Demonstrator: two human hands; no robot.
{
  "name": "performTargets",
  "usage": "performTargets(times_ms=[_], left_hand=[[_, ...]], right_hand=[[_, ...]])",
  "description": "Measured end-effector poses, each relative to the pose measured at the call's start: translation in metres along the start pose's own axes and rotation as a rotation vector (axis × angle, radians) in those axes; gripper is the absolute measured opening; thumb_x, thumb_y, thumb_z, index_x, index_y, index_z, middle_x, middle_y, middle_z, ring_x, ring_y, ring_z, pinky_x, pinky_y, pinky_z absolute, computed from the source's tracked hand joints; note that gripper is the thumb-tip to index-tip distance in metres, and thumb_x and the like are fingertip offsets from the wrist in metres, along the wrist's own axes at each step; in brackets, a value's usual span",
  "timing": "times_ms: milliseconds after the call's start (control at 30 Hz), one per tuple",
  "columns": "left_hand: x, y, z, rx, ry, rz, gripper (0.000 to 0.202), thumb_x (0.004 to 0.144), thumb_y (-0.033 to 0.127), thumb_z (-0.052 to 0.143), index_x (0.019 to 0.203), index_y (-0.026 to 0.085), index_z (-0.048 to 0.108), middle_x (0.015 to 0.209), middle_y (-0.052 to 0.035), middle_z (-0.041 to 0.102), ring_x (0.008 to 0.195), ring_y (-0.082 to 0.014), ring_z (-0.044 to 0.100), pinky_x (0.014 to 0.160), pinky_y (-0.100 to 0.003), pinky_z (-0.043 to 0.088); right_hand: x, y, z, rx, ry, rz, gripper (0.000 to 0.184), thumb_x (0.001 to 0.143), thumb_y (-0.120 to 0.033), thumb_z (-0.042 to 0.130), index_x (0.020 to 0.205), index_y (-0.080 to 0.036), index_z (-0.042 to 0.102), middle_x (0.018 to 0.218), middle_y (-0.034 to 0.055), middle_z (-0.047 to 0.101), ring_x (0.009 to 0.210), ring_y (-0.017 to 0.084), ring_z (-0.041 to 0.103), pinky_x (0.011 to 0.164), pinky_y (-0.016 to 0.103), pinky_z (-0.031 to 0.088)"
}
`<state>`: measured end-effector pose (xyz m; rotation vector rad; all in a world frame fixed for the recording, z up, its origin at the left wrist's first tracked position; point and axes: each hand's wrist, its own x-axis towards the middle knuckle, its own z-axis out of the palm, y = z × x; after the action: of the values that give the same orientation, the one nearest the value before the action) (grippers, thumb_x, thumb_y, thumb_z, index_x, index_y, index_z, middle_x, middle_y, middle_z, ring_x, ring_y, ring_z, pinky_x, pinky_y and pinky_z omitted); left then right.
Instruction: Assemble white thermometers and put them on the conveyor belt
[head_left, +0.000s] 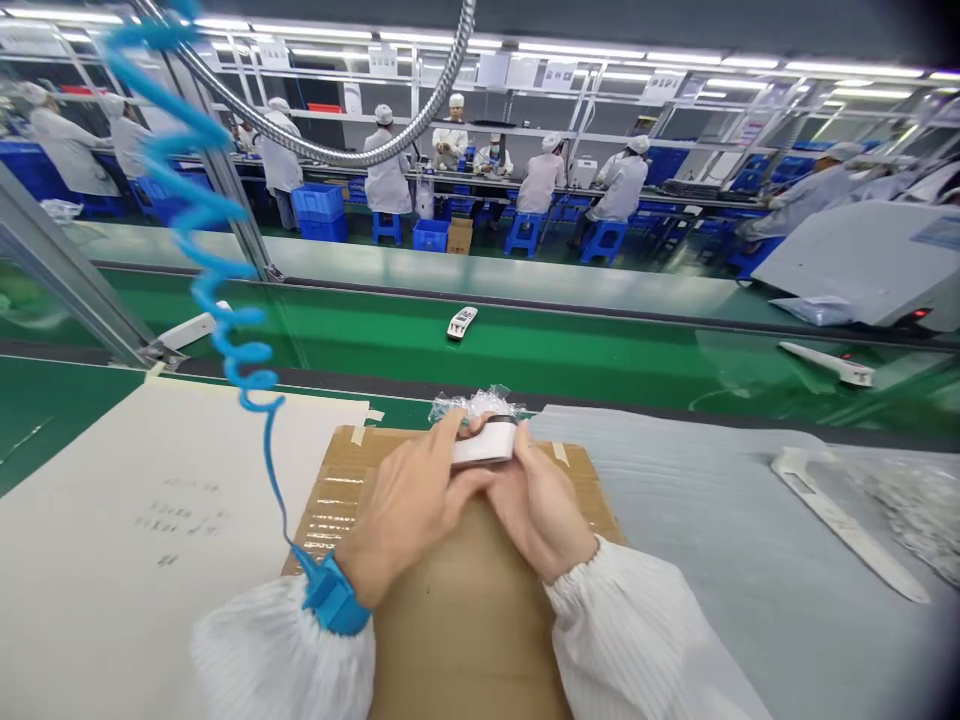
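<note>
My left hand and my right hand both grip a small white device with a dark band along its top edge. Both hands hold it just above a flattened cardboard sheet, and their fingers hide much of it. A crumpled piece of clear bubble wrap lies right behind the device, at the far edge of the cardboard. A blue anti-static wrist strap circles my left wrist, and its coiled blue cord rises to the upper left.
A white sheet with faint writing lies on the left, and grey foam on the right holds a long white plastic part. Beyond, a green conveyor belt carries a small white device. Co-workers in white stand at a far line.
</note>
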<state>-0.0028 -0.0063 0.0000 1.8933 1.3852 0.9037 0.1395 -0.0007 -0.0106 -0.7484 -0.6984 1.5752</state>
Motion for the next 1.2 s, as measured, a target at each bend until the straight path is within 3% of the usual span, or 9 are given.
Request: performTargets(times_ms=[133,233,400,500,733,833,933,1100,1200], left_hand=[[0.032,-0.033,-0.035,0.164,0.028,-0.183,0.038,0.088,0.048,0.058,0.117,0.024,0.059,0.105,-0.009,0.07,0.092,-0.0298,0.064,0.079,-0.037,0.044],[0.076,-0.056,-0.069,0.235,0.136,-0.288,0.032,0.093,0.03,0.051,0.123,0.017,0.053,0.097,-0.0097,0.07,0.076,-0.022,0.065,0.072,-0.033,0.046],[0.151,-0.074,-0.098,0.397,0.242,-0.381,0.029,0.093,0.028,0.056,0.115,0.01,0.058,0.111,-0.0116,0.063,0.102,-0.0243,0.06,0.094,-0.045,0.045],[0.191,-0.07,-0.084,0.465,0.27,-0.376,0.032,0.091,0.037,0.06,0.11,0.012,0.061,0.126,-0.0106,0.056,0.122,-0.0283,0.049,0.106,-0.052,0.037],[0.26,-0.054,-0.002,0.37,0.23,-0.437,0.045,0.088,0.049,0.059,0.108,0.008,0.06,0.123,-0.0207,0.058,0.125,-0.0337,0.047,0.105,-0.054,0.034],[0.254,-0.05,0.012,0.295,0.235,-0.421,0.037,0.083,0.033,0.067,0.111,0.01,0.058,0.117,-0.0175,0.061,0.117,-0.0317,0.053,0.099,-0.051,0.04],[0.227,-0.037,0.003,0.175,0.237,-0.322,0.036,0.075,0.018,0.072,0.108,0.013,0.058,0.109,-0.0146,0.064,0.101,-0.0279,0.06,0.085,-0.04,0.047],[0.149,0.007,-0.039,-0.041,0.292,-0.06,0.055,0.078,0.019,0.069,0.127,0.017,0.044,0.115,-0.0086,0.066,0.096,-0.0175,0.063,0.082,-0.028,0.048],[0.093,0.024,-0.046,-0.146,0.234,0.116,0.042,0.083,0.026,0.067,0.121,0.017,0.052,0.115,-0.007,0.067,0.103,-0.0184,0.063,0.09,-0.03,0.047]], right_hand=[[0.013,-0.002,-0.021,-0.275,0.281,-0.101,0.04,0.082,-0.057,0.067,0.105,-0.024,0.068,0.121,0.0034,0.064,0.1,0.017,0.06,0.095,0.032,0.049],[0.016,-0.001,-0.028,-0.385,0.318,-0.079,0.042,0.08,-0.058,0.068,0.105,-0.025,0.068,0.116,0.0036,0.066,0.092,0.016,0.06,0.083,0.03,0.051],[0.014,0.0,-0.025,-0.433,0.328,-0.151,0.034,0.08,-0.054,0.069,0.1,-0.025,0.069,0.097,0.003,0.068,0.077,0.015,0.057,0.071,0.029,0.047],[0.014,0.002,-0.027,-0.48,0.3,-0.149,0.034,0.083,-0.055,0.065,0.099,-0.026,0.068,0.092,0.0024,0.067,0.075,0.015,0.055,0.071,0.03,0.045],[0.015,0.003,-0.035,-0.616,0.252,-0.104,0.038,0.086,-0.059,0.058,0.106,-0.027,0.063,0.097,0.0028,0.065,0.079,0.017,0.055,0.076,0.033,0.045],[0.015,0.002,-0.034,-0.619,0.248,-0.097,0.038,0.087,-0.058,0.058,0.106,-0.026,0.062,0.092,0.0025,0.063,0.078,0.017,0.055,0.076,0.033,0.045],[0.016,0.001,-0.033,-0.6,0.257,-0.116,0.039,0.086,-0.058,0.059,0.105,-0.025,0.062,0.089,0.003,0.063,0.076,0.017,0.054,0.073,0.033,0.044],[0.016,0.003,-0.035,-0.643,0.249,-0.189,0.038,0.086,-0.057,0.058,0.105,-0.024,0.062,0.086,0.0015,0.062,0.072,0.016,0.052,0.069,0.031,0.042],[0.015,0.001,-0.034,-0.737,0.222,-0.266,0.032,0.089,-0.053,0.056,0.105,-0.026,0.062,0.085,-0.0005,0.06,0.072,0.014,0.051,0.07,0.03,0.043]])
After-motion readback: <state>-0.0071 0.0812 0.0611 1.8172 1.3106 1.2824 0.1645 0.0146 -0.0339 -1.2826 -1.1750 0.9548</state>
